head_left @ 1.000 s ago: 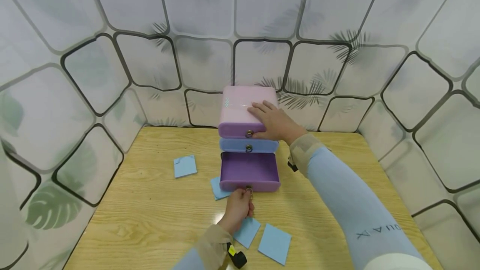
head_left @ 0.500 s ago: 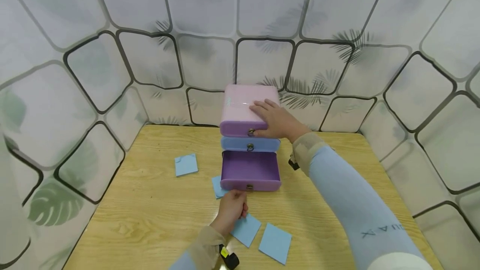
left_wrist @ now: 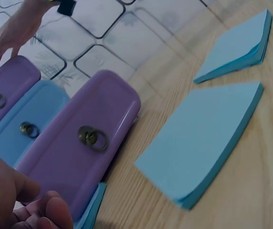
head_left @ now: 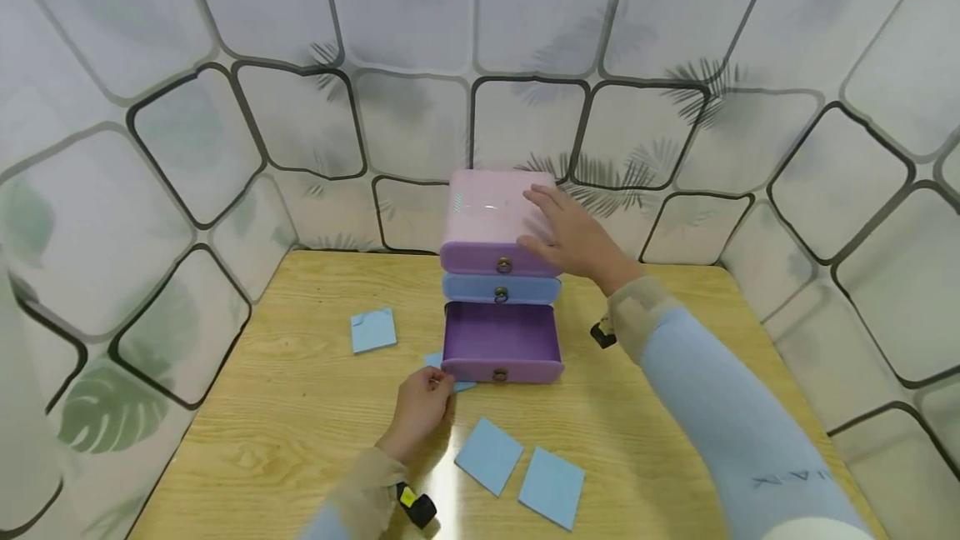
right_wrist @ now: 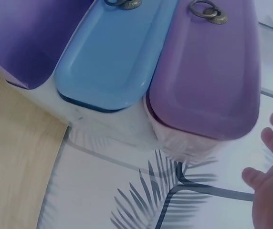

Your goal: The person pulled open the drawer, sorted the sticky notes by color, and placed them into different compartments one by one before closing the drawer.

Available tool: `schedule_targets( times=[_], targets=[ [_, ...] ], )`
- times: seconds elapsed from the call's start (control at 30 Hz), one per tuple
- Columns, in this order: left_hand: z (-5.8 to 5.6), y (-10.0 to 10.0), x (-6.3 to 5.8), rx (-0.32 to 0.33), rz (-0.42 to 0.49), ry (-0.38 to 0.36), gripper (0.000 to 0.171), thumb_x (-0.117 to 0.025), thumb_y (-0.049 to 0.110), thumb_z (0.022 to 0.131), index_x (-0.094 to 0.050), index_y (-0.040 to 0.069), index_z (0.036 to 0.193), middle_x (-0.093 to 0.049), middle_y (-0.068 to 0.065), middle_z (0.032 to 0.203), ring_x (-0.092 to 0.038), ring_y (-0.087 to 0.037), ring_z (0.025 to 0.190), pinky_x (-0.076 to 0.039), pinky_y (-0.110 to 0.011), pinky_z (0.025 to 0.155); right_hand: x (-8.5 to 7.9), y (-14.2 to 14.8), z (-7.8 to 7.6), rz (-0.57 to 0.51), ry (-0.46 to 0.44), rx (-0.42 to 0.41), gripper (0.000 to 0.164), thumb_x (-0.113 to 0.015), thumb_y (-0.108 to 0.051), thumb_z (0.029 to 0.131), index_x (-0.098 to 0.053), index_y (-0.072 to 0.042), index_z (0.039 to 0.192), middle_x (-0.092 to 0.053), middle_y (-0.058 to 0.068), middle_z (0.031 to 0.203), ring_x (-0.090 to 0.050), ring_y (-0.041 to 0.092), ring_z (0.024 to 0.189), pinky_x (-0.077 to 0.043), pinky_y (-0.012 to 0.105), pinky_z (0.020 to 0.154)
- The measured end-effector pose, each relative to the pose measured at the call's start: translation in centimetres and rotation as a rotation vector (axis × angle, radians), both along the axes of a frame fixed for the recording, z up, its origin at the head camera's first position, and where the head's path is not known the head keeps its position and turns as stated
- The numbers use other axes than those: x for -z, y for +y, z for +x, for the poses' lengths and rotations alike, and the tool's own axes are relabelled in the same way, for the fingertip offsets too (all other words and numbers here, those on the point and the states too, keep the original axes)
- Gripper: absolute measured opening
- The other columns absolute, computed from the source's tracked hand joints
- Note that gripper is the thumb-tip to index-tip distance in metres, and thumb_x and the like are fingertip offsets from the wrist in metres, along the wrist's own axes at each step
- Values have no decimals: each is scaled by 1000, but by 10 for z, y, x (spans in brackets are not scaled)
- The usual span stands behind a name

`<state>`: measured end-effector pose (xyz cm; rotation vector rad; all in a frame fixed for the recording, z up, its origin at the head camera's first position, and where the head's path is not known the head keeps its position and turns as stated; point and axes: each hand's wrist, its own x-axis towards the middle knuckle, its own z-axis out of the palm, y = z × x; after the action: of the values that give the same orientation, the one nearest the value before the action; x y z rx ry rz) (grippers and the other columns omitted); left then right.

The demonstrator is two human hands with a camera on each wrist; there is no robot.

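Observation:
A small pink-topped drawer cabinet (head_left: 480, 211) stands at the table's back. Its top purple drawer (right_wrist: 208, 71) and middle blue drawer (left_wrist: 26, 114) are pushed in; the bottom purple drawer (head_left: 502, 336) is pulled out and holds nothing. My left hand (head_left: 420, 408) is low at that drawer's front left corner, fingers curled, right at a blue sticky note pad (left_wrist: 92, 207) partly under the drawer. I cannot tell whether the fingers grip it. At the cabinet's upper right side, my right hand (head_left: 581, 244) has spread fingers (right_wrist: 272, 140) and holds nothing.
Two more blue sticky note pads, a nearer one (head_left: 489, 457) and a right one (head_left: 552, 488), lie in front on the wooden table (head_left: 300, 440). Another pad (head_left: 373, 331) is left of the cabinet. A patterned fabric wall (head_left: 412, 123) encloses the table's back and sides.
My left hand has let go of the bottom drawer's ring and moved left to the sticky note pad at the drawer's corner. My right hand has shifted right off the cabinet's top.

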<state>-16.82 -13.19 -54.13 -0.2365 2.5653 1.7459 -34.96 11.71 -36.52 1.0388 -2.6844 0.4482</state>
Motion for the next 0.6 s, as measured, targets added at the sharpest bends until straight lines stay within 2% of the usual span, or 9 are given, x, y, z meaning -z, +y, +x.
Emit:
schedule_targets(
  times=[0.1, 0.2, 0.3, 0.4, 0.5, 0.6],
  targets=[
    [-2, -11, -2, -10, 8, -26, 17, -57, 15, 96, -63, 0, 90, -58, -4, 59, -49, -11, 46, -40, -24, 44, -1, 10, 8, -58, 81, -15, 73, -56, -51, 93, -34, -8, 148, -30, 9, 153, -26, 29, 141, -26, 47, 112],
    [-4, -21, -3, 2, 8, -29, 17, -57, 15, 97, -62, -1, 92, -58, -5, 62, -51, -12, 49, -41, -25, 45, 4, 19, 15, -138, 240, -66, 67, -60, -47, 92, -44, -2, 140, -39, 14, 146, -35, 31, 135, -30, 46, 110],
    [-7, -30, -5, 25, -41, -3, 16, -57, 14, 97, -63, -1, 94, -59, -5, 67, -51, -13, 53, -42, -25, 48, 14, 28, 24, -232, 406, -124, 58, -61, -43, 92, -55, 3, 127, -50, 19, 133, -47, 34, 122, -37, 46, 103],
    [-8, -37, -7, 47, -133, 34, 14, -59, 15, 96, -64, 1, 94, -59, -4, 72, -51, -13, 59, -43, -26, 52, 27, 34, 37, -300, 512, -145, 48, -61, -40, 92, -61, 3, 113, -57, 19, 118, -54, 35, 107, -44, 46, 92],
    [-9, -41, -8, 94, -274, 110, 15, -64, 16, 93, -65, 1, 97, -60, -4, 81, -54, -15, 68, -47, -30, 60, 43, 40, 51, -329, 531, -157, 37, -65, -32, 89, -64, 2, 103, -61, 17, 104, -58, 32, 92, -50, 45, 79],
    [-11, -42, -7, 145, -428, 183, 27, -70, 22, 89, -64, 0, 104, -60, -9, 94, -57, -20, 81, -50, -36, 71, 60, 45, 65, -333, 483, -168, 27, -68, -26, 87, -66, -1, 96, -63, 11, 92, -60, 25, 76, -51, 38, 65]
  ],
)
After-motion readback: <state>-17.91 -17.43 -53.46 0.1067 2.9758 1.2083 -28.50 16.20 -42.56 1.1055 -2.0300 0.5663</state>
